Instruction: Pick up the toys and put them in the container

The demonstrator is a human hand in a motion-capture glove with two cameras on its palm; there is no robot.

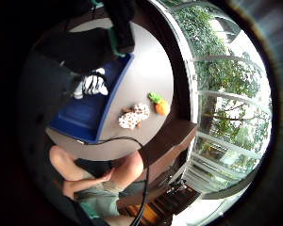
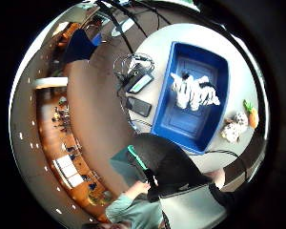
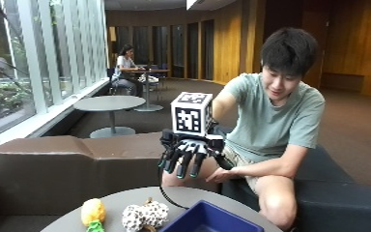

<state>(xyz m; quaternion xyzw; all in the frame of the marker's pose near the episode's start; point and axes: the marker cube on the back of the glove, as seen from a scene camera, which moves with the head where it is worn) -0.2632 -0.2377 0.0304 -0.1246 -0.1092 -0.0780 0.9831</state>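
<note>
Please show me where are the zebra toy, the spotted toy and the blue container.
zebra toy (image 2: 194,91): thumb side palm view, on its striped body.
spotted toy (image 3: 144,215): outside view, on its middle.
blue container (image 2: 186,125): thumb side palm view, on its bare floor beside the zebra.

A black phone (image 2: 139,106) and a tablet-like device (image 2: 139,83) with coiled cables (image 2: 128,62) lie near one edge of the round tabletop (image 2: 155,52), a brown bench (image 3: 63,169) behind it beside tall windows (image 3: 18,58).
</note>
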